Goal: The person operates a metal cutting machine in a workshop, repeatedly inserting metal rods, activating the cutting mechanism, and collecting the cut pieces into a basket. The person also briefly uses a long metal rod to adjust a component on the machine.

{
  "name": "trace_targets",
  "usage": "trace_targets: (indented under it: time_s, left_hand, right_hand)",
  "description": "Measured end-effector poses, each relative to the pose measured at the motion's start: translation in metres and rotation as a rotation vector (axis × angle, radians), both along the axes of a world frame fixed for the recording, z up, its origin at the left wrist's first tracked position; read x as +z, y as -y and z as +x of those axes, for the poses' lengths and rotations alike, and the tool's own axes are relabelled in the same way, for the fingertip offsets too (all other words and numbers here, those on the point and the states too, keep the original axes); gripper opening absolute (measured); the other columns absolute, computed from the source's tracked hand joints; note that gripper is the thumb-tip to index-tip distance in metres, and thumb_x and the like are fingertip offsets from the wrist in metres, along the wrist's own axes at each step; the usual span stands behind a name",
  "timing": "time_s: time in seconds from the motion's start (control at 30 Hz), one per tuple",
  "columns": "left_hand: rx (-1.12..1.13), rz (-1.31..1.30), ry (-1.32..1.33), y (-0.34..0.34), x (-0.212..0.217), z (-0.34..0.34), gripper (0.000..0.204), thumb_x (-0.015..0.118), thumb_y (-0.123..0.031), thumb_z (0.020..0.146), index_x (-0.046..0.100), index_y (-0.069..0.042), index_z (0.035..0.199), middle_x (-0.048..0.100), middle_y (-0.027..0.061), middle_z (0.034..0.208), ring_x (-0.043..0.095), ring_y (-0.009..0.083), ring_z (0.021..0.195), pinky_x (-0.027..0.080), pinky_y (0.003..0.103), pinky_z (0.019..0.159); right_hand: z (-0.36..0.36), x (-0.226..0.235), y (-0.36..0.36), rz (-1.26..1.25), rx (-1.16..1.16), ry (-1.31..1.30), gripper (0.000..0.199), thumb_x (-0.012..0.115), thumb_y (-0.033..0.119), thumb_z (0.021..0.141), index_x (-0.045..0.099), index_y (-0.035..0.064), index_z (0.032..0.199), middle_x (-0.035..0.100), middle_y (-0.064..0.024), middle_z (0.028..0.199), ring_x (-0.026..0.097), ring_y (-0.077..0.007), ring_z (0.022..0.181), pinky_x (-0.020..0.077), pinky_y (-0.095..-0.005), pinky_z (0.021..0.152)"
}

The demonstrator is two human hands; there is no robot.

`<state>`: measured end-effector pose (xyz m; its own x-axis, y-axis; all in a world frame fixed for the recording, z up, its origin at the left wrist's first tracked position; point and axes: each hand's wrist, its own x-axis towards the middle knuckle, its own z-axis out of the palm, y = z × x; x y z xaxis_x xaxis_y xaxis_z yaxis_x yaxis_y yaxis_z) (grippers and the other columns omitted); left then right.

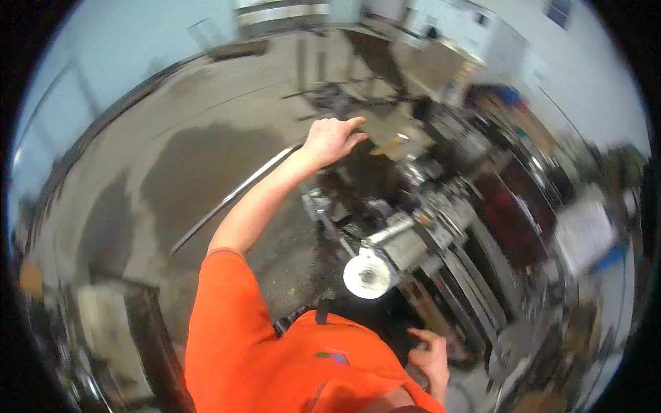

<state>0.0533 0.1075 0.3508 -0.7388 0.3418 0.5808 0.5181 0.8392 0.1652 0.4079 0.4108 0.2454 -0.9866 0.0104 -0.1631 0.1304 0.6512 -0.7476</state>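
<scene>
My left arm reaches forward, and my left hand (332, 141) is closed around the upper end of a long, thin metal bar (234, 197). The bar slants down to the left behind my forearm, and its far end sticks out in the air over the floor. The thumb and forefinger of that hand point to the right. Low beside my body, my right hand (430, 359) has loosely bent fingers, with the forefinger stretched out and nothing visible in it. Between the hands stands a metalworking machine (406, 249) with a pale round disc (367, 276) facing me.
Metal rails (468, 286) run along the machine at the right. Farther right lie white paper sheets (584, 234). A dark-edged cabinet or box (113, 330) stands at the lower left. Stained concrete floor (206, 158) stretches ahead, with a light cabinet (468, 31) at the back. Much is blurred.
</scene>
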Motion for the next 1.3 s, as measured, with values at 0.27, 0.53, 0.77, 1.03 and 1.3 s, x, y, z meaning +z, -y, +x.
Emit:
trace_targets:
  time_s: [0.27, 0.53, 0.77, 1.03, 1.3]
  left_hand:
    - [0.774, -0.129, 0.405, 0.264, -0.067, 0.207, 0.048, 0.053, -0.004, 0.066, 0.057, -0.013, 0.113, 0.064, 0.0143, 0.086, 0.061, 0.0332, 0.082, 0.049, 0.044, 0.072]
    - [1.074, 0.114, 0.765, 0.245, -0.134, 0.451, 0.045, 0.052, -0.011, 0.07, 0.056, -0.012, 0.115, 0.063, 0.0168, 0.097, 0.059, 0.033, 0.092, 0.047, 0.043, 0.079]
    - [1.283, 0.295, 0.962, 0.216, -0.173, 0.576, 0.045, 0.062, -0.019, 0.073, 0.056, -0.012, 0.117, 0.063, 0.0128, 0.101, 0.059, 0.0292, 0.095, 0.048, 0.04, 0.082]
    - [1.25, 0.388, 0.955, 0.232, -0.171, 0.556, 0.043, 0.057, -0.015, 0.071, 0.059, -0.01, 0.113, 0.061, 0.0146, 0.107, 0.057, 0.0302, 0.102, 0.045, 0.04, 0.087]
    - [1.175, 0.344, 0.986, 0.227, -0.173, 0.539, 0.044, 0.059, -0.02, 0.073, 0.057, -0.009, 0.116, 0.063, 0.014, 0.101, 0.059, 0.0294, 0.096, 0.047, 0.04, 0.083]
  right_hand:
    - [-0.071, -0.014, 0.05, -0.589, 0.528, -0.069, 0.047, 0.049, 0.003, 0.052, 0.063, -0.0053, 0.095, 0.06, -0.0162, 0.107, 0.059, -0.0218, 0.094, 0.0462, -0.0305, 0.08]
    - [-0.106, -0.022, 0.114, -0.772, 1.066, 0.172, 0.046, 0.062, 0.02, 0.058, 0.064, -0.0074, 0.095, 0.061, -0.0188, 0.101, 0.057, -0.0239, 0.097, 0.044, -0.0317, 0.084]
    - [-0.099, -0.03, 0.173, -0.587, 1.205, 0.371, 0.055, 0.055, 0.005, 0.053, 0.058, -0.0077, 0.107, 0.062, -0.0073, 0.078, 0.058, -0.018, 0.08, 0.0428, -0.0297, 0.083]
    - [-0.1, -0.028, 0.199, -0.474, 1.233, 0.223, 0.053, 0.053, 0.005, 0.053, 0.061, -0.0054, 0.105, 0.061, -0.0081, 0.078, 0.058, -0.0167, 0.079, 0.0422, -0.0271, 0.082]
    - [-0.101, -0.03, 0.195, -0.386, 1.237, 0.201, 0.054, 0.051, 0.007, 0.052, 0.061, -0.0063, 0.103, 0.061, -0.0079, 0.079, 0.057, -0.0168, 0.08, 0.0413, -0.0273, 0.083]
